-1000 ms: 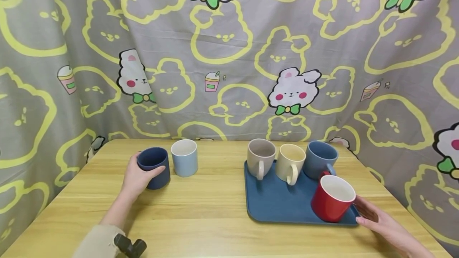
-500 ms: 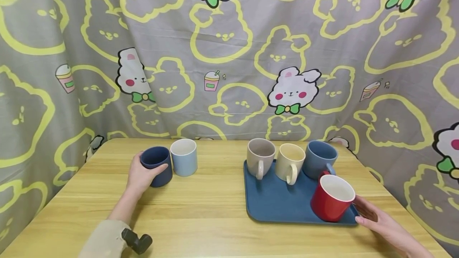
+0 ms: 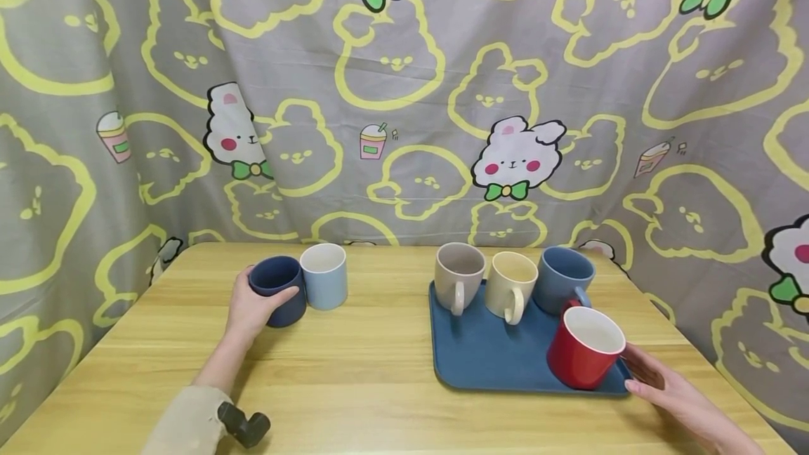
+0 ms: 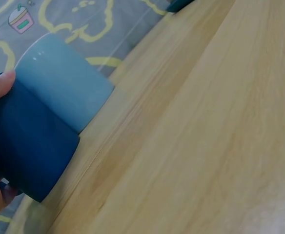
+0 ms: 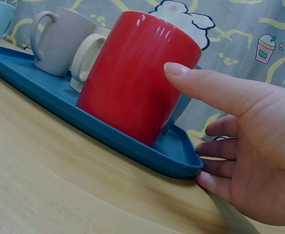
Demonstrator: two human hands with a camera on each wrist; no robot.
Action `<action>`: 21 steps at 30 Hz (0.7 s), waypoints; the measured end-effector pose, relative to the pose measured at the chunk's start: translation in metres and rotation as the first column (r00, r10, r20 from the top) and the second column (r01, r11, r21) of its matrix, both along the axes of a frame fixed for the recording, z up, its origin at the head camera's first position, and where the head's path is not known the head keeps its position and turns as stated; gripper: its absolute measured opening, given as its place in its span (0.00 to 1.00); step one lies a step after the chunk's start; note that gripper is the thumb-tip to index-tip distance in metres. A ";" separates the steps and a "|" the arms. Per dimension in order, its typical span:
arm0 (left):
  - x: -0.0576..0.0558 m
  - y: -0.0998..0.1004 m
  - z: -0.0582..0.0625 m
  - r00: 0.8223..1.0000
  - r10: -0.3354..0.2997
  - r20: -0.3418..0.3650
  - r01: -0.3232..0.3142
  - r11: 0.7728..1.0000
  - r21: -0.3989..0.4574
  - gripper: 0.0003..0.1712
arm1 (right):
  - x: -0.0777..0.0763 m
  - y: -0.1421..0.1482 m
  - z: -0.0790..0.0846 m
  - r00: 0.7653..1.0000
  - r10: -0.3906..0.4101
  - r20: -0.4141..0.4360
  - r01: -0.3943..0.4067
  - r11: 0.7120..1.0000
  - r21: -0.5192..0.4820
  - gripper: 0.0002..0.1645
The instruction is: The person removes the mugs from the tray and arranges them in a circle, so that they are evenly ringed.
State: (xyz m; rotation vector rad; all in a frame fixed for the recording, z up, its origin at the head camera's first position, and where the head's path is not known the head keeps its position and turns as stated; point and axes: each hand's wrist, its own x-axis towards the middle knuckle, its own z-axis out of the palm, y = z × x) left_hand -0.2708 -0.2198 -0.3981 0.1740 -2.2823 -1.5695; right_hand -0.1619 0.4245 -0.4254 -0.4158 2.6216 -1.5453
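My left hand (image 3: 251, 302) grips a dark navy mug (image 3: 286, 307), thumb over the near side of its rim and fingers round the far side. In the left wrist view the navy mug (image 4: 30, 141) stands right against a light blue mug (image 4: 64, 80). At the right, my right hand (image 3: 666, 392) is beside the front right corner of a blue tray (image 3: 487, 364), fingers loosely bent at its edge. Its thumb overlaps the side of a red mug (image 5: 137, 73) in the right wrist view. The red mug, white inside, stands on that corner of the tray.
Along the tray's back stand a grey-brown mug (image 3: 459, 272), a cream mug (image 3: 510, 285) and a blue mug (image 3: 564, 283), handles toward the front. Bare wood tabletop (image 3: 373, 364) lies between the tray and the left mugs. A patterned curtain (image 3: 404, 195) hangs behind the table.
My left hand has shifted the navy mug right and slightly back, up beside the light blue mug. The right hand and the tray have stayed in place.
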 end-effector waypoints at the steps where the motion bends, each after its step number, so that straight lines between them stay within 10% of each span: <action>1: 0.000 0.000 0.000 1.000 -0.008 0.006 0.008 1.000 0.010 0.55 | 0.000 0.000 0.000 1.000 -0.002 0.002 0.002 1.000 0.001 0.37; 6: 0.006 -0.002 0.004 0.999 -0.027 0.017 0.025 0.994 0.105 0.55 | 0.000 -0.001 0.002 1.000 -0.009 0.022 0.009 1.000 0.008 0.37; 21: 0.031 0.017 0.045 0.972 0.176 -0.158 -0.141 0.967 0.214 0.39 | 0.000 -0.001 0.003 0.999 -0.015 0.033 0.015 1.000 0.016 0.38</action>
